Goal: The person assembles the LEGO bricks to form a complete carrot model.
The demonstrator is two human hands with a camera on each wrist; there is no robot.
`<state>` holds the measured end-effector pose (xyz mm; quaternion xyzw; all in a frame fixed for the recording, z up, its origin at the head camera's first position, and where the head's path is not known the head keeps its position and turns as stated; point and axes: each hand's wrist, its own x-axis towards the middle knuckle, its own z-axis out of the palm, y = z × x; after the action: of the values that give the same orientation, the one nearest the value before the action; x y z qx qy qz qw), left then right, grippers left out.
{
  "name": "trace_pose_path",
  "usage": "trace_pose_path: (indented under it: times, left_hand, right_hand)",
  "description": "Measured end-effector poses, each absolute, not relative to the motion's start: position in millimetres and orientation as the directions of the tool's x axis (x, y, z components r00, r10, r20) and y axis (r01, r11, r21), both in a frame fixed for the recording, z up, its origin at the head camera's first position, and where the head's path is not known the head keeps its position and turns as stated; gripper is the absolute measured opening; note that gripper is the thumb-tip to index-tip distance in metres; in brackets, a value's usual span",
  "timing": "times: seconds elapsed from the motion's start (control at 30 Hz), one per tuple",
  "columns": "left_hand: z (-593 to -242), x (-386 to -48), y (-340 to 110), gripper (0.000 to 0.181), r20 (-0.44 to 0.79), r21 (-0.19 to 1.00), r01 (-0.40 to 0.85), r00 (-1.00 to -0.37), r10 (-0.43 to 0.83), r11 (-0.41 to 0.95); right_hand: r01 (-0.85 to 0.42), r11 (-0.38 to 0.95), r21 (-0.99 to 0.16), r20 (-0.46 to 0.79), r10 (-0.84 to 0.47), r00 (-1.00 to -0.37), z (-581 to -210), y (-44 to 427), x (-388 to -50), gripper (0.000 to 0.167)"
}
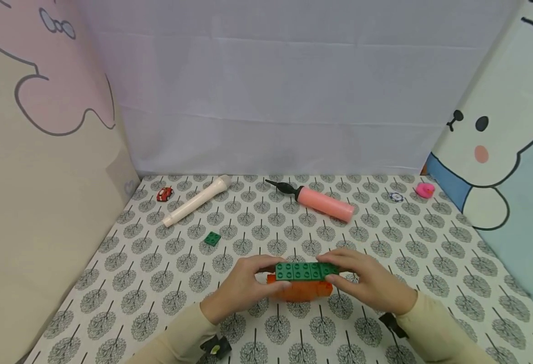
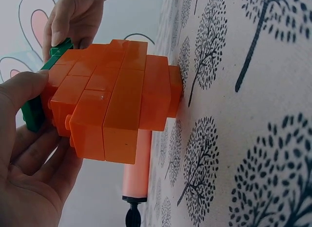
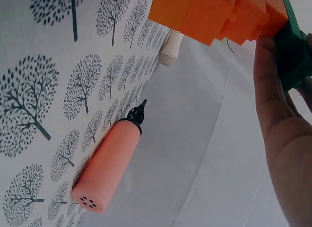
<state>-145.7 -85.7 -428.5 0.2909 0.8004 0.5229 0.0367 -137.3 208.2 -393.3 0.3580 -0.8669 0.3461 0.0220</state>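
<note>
A stepped block of orange toy building bricks point(image 2: 112, 85) stands on the patterned cloth, narrower at its foot than in its middle. Along its top runs a row of green toy bricks point(image 1: 298, 271) with studs facing up. My left hand point(image 1: 247, 280) grips the left end of the green row, thumb in front and fingers behind. At the other end, my right hand point(image 1: 368, 279) pinches the green row between thumb and fingers. From the head view, the row hides much of the orange block point(image 1: 300, 291). Whether the green row is fully pressed down cannot be told.
Left of the hands lies a small green brick point(image 1: 212, 238). Farther back are a white microphone point(image 1: 196, 201), a red toy car point(image 1: 164, 194), a pink hand pump point(image 1: 324, 203) with a black nozzle, a round chip point(image 1: 396, 197) and a pink rubber duck point(image 1: 425, 190).
</note>
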Motion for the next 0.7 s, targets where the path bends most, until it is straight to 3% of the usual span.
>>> trace_pose_path:
  times: [0.23,0.5,0.7]
  left_hand:
    - [-427,-145,-85,0.038,0.242,0.859,0.425,-0.829,0.505,0.287]
    - [-426,-145,-86,0.038,0.235,0.847,0.433,-0.825,0.513,0.308]
    - [-419,-155,-103,0.063,0.18,0.75,0.51,-0.77,0.612,0.421]
  right_hand:
    - [-0.626,0.451,-0.636,0.287,-0.616,-0.734,-392,208,-139,0.037]
    - [-0.638,0.462,-0.616,0.298,-0.613,-0.732,-396,208,-140,0.038]
    - [-0.652,0.459,-0.603,0.313,-0.615,-0.723,-398,208,-139,0.04]
